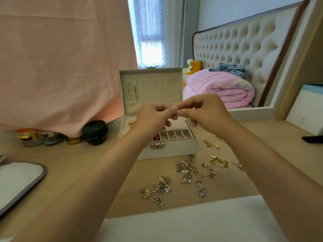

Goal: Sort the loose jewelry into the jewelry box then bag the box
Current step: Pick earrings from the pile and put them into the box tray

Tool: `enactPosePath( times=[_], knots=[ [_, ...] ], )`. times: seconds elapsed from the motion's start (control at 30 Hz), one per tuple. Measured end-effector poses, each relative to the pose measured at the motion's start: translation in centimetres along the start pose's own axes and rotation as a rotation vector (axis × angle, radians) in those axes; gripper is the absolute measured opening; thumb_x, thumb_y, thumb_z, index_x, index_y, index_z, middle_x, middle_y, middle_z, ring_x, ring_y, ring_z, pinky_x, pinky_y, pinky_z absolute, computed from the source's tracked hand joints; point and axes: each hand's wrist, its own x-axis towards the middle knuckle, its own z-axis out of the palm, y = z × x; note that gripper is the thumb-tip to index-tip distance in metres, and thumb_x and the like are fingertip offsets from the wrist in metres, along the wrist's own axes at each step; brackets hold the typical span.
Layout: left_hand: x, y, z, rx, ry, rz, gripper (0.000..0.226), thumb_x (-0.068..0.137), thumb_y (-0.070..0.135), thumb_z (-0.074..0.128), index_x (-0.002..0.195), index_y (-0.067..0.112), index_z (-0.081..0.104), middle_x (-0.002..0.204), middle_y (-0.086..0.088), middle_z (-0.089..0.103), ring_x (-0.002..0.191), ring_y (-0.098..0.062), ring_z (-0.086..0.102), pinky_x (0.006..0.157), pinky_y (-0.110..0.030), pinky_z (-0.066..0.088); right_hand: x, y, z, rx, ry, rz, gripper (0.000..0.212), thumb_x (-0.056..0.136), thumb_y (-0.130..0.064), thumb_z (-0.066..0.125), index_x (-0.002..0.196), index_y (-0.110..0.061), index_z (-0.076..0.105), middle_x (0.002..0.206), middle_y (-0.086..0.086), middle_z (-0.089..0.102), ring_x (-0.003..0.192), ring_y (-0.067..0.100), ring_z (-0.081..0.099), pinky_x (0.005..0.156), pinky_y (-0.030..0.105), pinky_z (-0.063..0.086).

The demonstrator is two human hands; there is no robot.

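While my left hand (153,119) and right hand (206,113) are pinching fingertips together mid-frame, what they hold I cannot tell, open white rectangular jewelry box (174,150) behind, gold-and-silver loose jewelry (190,169) lower right.

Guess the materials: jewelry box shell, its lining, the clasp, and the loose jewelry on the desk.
The jewelry box: off-white matte shell, likely faux leather or coated board. Its lining: beige, soft-looking fabric, perhaps velvet. Its clasp: shiny gold-tone metal. The loose jewelry: glinting silver- and gold-tone metal with pearl-like beads; alloy cannot be told.
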Motion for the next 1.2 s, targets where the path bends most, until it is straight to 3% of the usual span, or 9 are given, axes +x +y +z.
enactPosePath(
  times=[0.1,0.3,0.53,0.63,0.77,0.97,1.1,1.2],
  knots=[
    [0.6,0.0,0.3,0.006,-0.051,0.028,0.019,0.099,0.029,0.062,0.092,0.018,0.076,0.082,0.002,0.075,0.066,-0.011,0.063,0.062,-0.025,0.051,0.4,0.5,-0.3,-0.006,0.025,-0.001,0.01,0.085,-0.009,0.078,0.085,-0.02,0.078,0.053,-0.019,0.065,0.041,0.002,0.051,0.046,0.011,0.04],
    [1.7,-0.8,0.4,0.231,-0.028,0.202,0.017,0.097,0.033,0.063,0.093,0.024,0.076,0.087,0.002,0.073,0.074,-0.009,0.068,0.073,-0.038,0.059,0.9,1.9,-0.6,0.145,-0.035,0.137,0.006,0.086,-0.01,0.077,0.09,-0.014,0.077,0.058,-0.007,0.067,0.048,0.01,0.05,0.043,0.015,0.037],
    [2.0,-1.9,0.4,0.162,-0.066,0.228,0.008,0.095,0.019,0.067,0.102,0.018,0.072,0.091,-0.003,0.074,0.085,-0.016,0.071,0.072,-0.043,0.061,1.2,2.9,-0.3,0.201,-0.02,0.203,0.004,0.087,-0.014,0.077,0.09,-0.016,0.076,0.075,0.009,0.066,0.051,0.013,0.049,0.042,0.02,0.032],
    [2.3,-2.1,0.2,0.135,-0.043,0.233,0.017,0.092,0.022,0.072,0.109,0.019,0.069,0.088,-0.001,0.074,0.081,-0.016,0.071,0.066,-0.037,0.062,1.2,3.0,-0.1,0.201,-0.016,0.193,0.005,0.089,-0.014,0.075,0.088,-0.018,0.075,0.071,0.003,0.066,0.052,0.013,0.048,0.043,0.021,0.032],
    [2.5,-2.4,0.1,0.174,-0.087,0.255,0.01,0.09,0.027,0.075,0.1,0.023,0.076,0.085,0.005,0.075,0.077,-0.014,0.07,0.064,-0.024,0.055,1.2,3.0,0.3,0.198,-0.055,0.189,0.005,0.092,-0.014,0.071,0.093,-0.016,0.075,0.078,0.018,0.061,0.051,0.014,0.048,0.043,0.022,0.032],
    [2.6,-2.4,0.0,0.178,-0.061,0.236,0.007,0.093,0.026,0.071,0.092,0.02,0.075,0.082,0.005,0.074,0.075,-0.013,0.07,0.059,-0.018,0.051,1.1,2.9,0.6,0.219,-0.04,0.185,0.01,0.091,-0.012,0.071,0.099,-0.006,0.074,0.09,0.025,0.069,0.049,0.014,0.046,0.043,0.022,0.03],
    [2.8,-2.4,0.1,0.218,-0.051,0.272,0.007,0.093,0.026,0.07,0.087,0.024,0.074,0.08,0.003,0.073,0.078,-0.019,0.069,0.065,-0.029,0.057,1.2,2.9,0.5,0.162,0.012,0.149,0.011,0.081,-0.015,0.081,0.092,-0.013,0.079,0.074,0.022,0.064,0.048,0.015,0.047,0.042,0.02,0.033],
    [2.8,-2.4,0.1,0.236,-0.07,0.302,0.008,0.093,0.027,0.07,0.088,0.023,0.074,0.08,0.006,0.072,0.077,-0.016,0.068,0.074,-0.036,0.058,1.1,2.9,0.3,0.138,0.026,0.121,0.008,0.082,-0.013,0.081,0.09,-0.012,0.079,0.076,0.023,0.069,0.049,0.017,0.047,0.042,0.018,0.035]
  ],
)
